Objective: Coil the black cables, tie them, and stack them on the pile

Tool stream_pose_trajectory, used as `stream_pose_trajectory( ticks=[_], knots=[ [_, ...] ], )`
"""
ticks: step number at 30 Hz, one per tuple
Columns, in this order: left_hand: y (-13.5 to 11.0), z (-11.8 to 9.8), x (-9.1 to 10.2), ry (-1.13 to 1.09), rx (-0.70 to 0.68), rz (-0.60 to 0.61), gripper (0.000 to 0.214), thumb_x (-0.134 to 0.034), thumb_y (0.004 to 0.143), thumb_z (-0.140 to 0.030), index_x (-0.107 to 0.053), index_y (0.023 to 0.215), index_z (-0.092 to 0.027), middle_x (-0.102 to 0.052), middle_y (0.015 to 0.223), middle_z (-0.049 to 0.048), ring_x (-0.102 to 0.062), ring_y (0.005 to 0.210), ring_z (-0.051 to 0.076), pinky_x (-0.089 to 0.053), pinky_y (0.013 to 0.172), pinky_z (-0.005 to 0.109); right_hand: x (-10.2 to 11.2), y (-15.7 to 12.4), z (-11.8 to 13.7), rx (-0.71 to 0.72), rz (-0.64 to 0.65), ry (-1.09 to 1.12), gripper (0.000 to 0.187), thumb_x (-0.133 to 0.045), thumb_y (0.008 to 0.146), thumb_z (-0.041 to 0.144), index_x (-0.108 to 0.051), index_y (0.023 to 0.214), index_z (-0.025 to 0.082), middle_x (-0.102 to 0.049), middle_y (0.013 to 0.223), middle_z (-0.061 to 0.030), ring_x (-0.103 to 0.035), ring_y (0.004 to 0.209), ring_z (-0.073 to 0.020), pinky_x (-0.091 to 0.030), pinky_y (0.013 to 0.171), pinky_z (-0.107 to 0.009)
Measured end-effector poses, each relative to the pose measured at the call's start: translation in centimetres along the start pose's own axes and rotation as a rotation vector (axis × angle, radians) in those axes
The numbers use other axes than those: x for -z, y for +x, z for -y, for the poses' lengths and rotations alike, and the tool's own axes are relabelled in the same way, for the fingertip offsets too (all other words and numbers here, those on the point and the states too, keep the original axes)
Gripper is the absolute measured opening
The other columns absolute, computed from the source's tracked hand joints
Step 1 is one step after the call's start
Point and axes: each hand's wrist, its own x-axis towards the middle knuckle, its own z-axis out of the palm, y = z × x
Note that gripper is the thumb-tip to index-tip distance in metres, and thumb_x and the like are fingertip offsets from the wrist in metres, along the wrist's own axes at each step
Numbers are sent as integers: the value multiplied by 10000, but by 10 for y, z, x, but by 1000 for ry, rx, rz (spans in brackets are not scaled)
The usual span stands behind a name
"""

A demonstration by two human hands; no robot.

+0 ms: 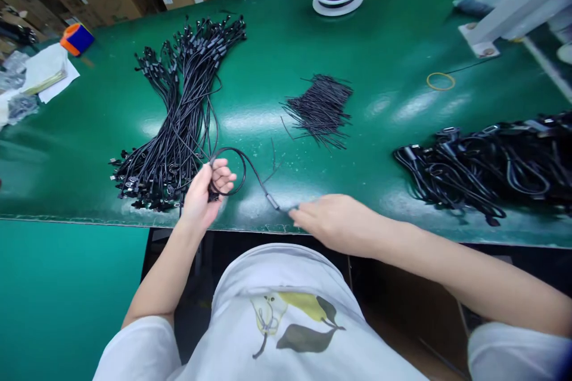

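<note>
A thin black cable [243,158] runs in a loop between my two hands near the table's front edge. My left hand [209,187] is closed on the looped end, with a dark connector partly hidden under the fingers. My right hand [324,220] pinches the other end, just past a grey cylindrical piece on the cable; motion blurs the fingertips there. Left of my left hand lies a large bundle of straight black cables [185,107] with connectors at both ends. Beyond my hands is a pile of short black ties [319,107], a few lying loose.
Coiled black cables [491,161] are heaped at the right on the green table [379,149]. A white fan [344,3] stands at the back. A yellow rubber band [440,81] lies near a metal bracket [485,41]. Papers [49,71] and an orange-blue object [77,40] sit far left.
</note>
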Motion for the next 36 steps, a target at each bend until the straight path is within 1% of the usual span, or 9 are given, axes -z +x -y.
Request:
stream_pose_trajectory(
  ticks=[3, 6, 8, 12, 16, 19, 25, 32, 36],
  knots=[
    [-10, 19, -12, 358, -58, 159, 334, -631, 875, -474, -689, 949, -153, -702, 848, 57, -675, 837, 160, -524, 774, 252, 6, 27, 9, 5, 76, 155, 278, -444, 986, 273, -633, 823, 149, -648, 722, -31, -517, 564, -117, -265, 536, -275],
    [-21, 26, -19, 596, -53, 333, 310, -624, 882, -464, -678, 880, -158, -651, 739, 25, -613, 732, 131, -485, 755, 246, 17, 51, -2, -125, -78, 341, 285, -451, 984, 326, -645, 866, 154, -674, 794, -45, -560, 655, -118, -328, 591, -251],
    [-24, 24, -20, 500, -1, 387, 327, -597, 895, -485, -637, 829, -167, -532, 583, -29, -487, 531, 89, -432, 586, 218, 15, 59, -14, -254, -235, 548, 234, -504, 957, 356, -638, 902, 172, -665, 814, -28, -568, 717, -124, -377, 659, -245],
    [-20, 18, -23, 171, 117, 298, 342, -615, 876, -511, -574, 822, -175, -325, 525, -92, -217, 407, 46, -238, 415, 175, -22, 62, -20, -499, -493, 1039, 293, -515, 926, 466, -595, 906, 185, -630, 843, -19, -570, 826, -146, -430, 818, -299],
    [-19, 39, -23, 191, 162, 266, 411, -609, 864, -550, -521, 728, -172, -390, 575, -64, -344, 465, 65, -393, 531, 224, -53, 64, -2, -671, -530, 1724, 415, -540, 881, 579, -478, 729, 198, -335, 522, 96, -358, 499, -82, -431, 658, -268],
    [-22, 62, -18, 328, 67, 249, 477, -497, 897, -612, -452, 679, -191, -417, 612, -48, -426, 549, 98, -459, 742, 314, -55, 71, 10, -767, -668, 2030, 447, -649, 812, 576, -437, 701, 198, -225, 525, 120, -226, 473, -52, -417, 623, -228],
    [-19, 76, -8, 806, 3, 291, 496, -832, 677, -382, -522, 1013, -193, -432, 704, -59, -406, 628, 122, -369, 654, 260, -62, 80, 30, -842, -781, 1723, 415, -532, 869, 619, -504, 832, 206, -517, 911, -13, -501, 703, -103, -458, 636, -242],
    [-21, 75, -13, 901, 14, 380, 207, -699, 721, -164, -574, 885, -155, -514, 718, -22, -447, 648, 136, -347, 615, 254, -71, 73, 35, -665, -780, 943, 426, -464, 903, 619, -478, 827, 199, -522, 1118, -122, -506, 1106, -227, -413, 1013, -407],
    [-23, 72, -17, 910, 28, 397, 142, -658, 746, -172, -592, 871, -154, -570, 774, 13, -521, 727, 172, -390, 650, 266, -73, 72, 28, -564, -740, 1223, 489, -663, 786, 606, -461, 981, 207, -535, 1212, -125, -592, 1036, -203, -498, 913, -373]
  ],
)
